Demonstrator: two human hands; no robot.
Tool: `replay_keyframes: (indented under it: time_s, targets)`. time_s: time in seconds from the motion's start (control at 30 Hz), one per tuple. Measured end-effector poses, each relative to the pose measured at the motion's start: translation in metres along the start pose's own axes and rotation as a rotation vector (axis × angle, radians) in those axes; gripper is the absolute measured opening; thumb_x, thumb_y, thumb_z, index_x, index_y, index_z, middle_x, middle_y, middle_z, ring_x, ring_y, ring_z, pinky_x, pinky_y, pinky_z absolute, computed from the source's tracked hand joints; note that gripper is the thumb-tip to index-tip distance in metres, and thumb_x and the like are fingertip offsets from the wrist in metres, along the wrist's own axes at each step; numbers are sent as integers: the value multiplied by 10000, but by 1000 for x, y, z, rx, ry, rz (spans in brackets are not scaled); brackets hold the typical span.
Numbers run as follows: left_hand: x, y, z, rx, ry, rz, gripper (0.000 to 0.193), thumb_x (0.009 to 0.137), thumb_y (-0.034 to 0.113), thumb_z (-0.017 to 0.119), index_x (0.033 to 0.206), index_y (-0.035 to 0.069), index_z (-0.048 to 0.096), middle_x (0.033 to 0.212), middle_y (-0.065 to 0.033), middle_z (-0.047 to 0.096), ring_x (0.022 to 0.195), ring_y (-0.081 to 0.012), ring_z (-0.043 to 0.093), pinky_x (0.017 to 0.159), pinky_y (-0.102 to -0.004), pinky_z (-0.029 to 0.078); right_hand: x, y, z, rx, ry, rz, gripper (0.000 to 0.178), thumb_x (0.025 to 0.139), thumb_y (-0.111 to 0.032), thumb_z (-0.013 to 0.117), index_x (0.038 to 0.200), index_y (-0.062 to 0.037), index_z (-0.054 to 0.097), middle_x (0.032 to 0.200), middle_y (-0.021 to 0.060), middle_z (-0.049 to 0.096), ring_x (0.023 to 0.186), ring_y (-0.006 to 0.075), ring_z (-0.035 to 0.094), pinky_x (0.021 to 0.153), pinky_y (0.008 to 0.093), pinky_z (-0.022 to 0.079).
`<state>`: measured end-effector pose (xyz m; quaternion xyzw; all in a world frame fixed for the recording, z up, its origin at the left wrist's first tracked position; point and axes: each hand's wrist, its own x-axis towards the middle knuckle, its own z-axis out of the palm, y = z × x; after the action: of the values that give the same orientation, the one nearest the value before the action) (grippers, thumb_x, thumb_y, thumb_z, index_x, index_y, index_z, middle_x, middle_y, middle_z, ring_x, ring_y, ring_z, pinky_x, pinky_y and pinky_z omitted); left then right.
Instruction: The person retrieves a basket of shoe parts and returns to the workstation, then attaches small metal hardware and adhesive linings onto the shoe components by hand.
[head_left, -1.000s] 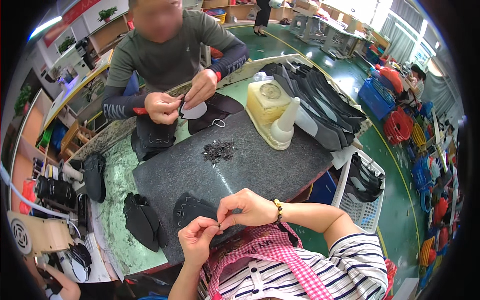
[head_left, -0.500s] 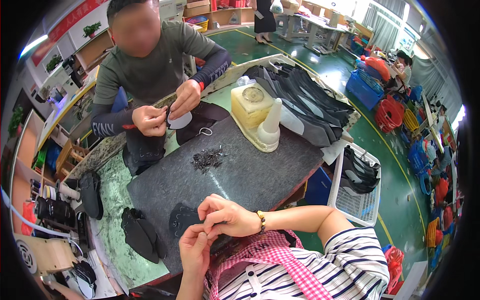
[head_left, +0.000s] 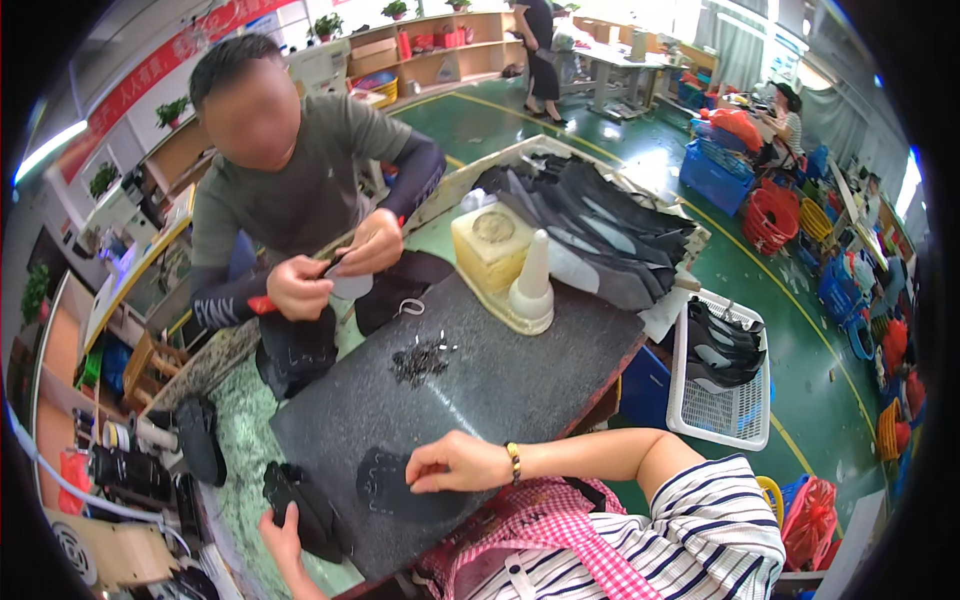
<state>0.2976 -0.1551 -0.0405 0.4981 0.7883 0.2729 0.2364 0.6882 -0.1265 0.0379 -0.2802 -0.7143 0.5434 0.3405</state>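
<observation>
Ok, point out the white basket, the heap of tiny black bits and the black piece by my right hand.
White plastic basket (head_left: 728, 414): head view, bare mesh floor.
Heap of tiny black bits (head_left: 420, 364): head view, its middle.
Black white-marked piece (head_left: 387, 485): head view, uncovered left part.

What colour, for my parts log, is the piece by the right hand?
The piece is black; head view.

The flat piece (head_left: 400, 491) is black. The apron (head_left: 590, 548) is pink-and-white checked, the shirt (head_left: 718, 518) white with dark stripes.
</observation>
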Motion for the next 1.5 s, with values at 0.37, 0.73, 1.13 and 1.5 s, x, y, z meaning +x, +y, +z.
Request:
replay_keyframes:
  time_s: [0.37,0.73,1.13,1.5]
  targets:
    - [-28,28,-5,-87,589,233,275,783,115,684,951,-46,537,885,-144,613,775,-267,562,754,-350,438,-7,-1,-6,-182,13,-20,195,786,-87,629,979,-61,642,796,94,646,717,191,628,641,302,478]
    - [-72,144,-41,-430,556,448,175,911,124,556,970,-36,600,898,-40,638,797,-71,551,739,-222,458,4,-25,-51,569,-31,306,341,883,-107,569,1192,18,497,1010,149,639,870,170,636,748,268,523]
    - [-140,219,56,-1264,-361,197,231,881,39,557,1108,-3,547,1024,-49,606,946,-92,555,830,-249,463,-2,-52,3,408,161,66,159,804,16,647,962,21,644,873,45,649,776,75,611,698,191,504]
    - [-144,218,71,-1171,-188,319,291,907,84,547,1171,-34,518,1007,-41,599,890,-65,555,779,-192,452,3,-34,7,315,316,-126,211,707,11,731,910,-42,708,816,1,566,749,54,509,649,180,419]
